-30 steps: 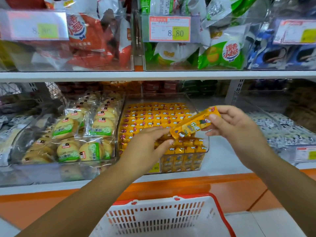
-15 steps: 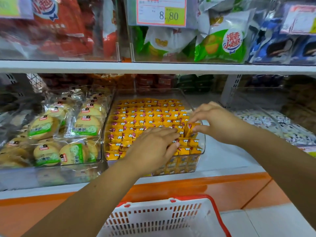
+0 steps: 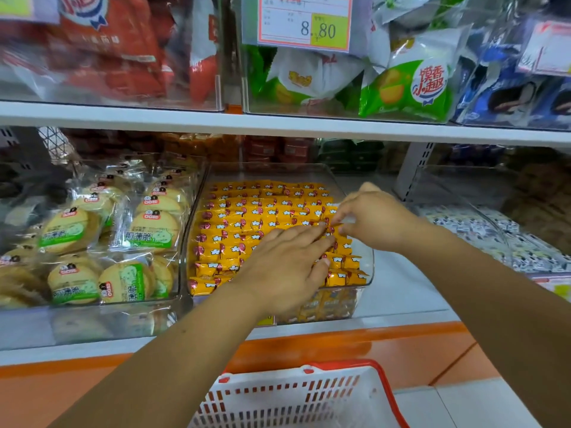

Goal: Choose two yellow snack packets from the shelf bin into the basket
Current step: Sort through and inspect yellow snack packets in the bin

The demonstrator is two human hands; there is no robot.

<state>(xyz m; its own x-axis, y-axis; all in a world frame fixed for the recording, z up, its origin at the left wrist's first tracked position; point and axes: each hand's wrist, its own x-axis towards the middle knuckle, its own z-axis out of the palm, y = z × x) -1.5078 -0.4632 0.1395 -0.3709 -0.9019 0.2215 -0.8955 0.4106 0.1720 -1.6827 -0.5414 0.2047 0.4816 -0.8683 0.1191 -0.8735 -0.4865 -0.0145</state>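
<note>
You are at the picking step. Your left hand (image 3: 287, 267) lies flat, fingers spread, on the yellow snack packets (image 3: 247, 223) packed in the clear shelf bin (image 3: 369, 267). Your right hand (image 3: 374, 220) has its fingers pinched at a packet's edge near the bin's right wall; whether it is gripped, I cannot tell. Next, lift two clear and lower them into the basket (image 3: 383, 378) below.

Clear plastic shelf bin (image 3: 367, 267) of yellow snack packets (image 3: 247, 223) on shelf; white plastic basket (image 3: 296, 400) below, in front; round cookie packs (image 3: 102, 242) left.
</note>
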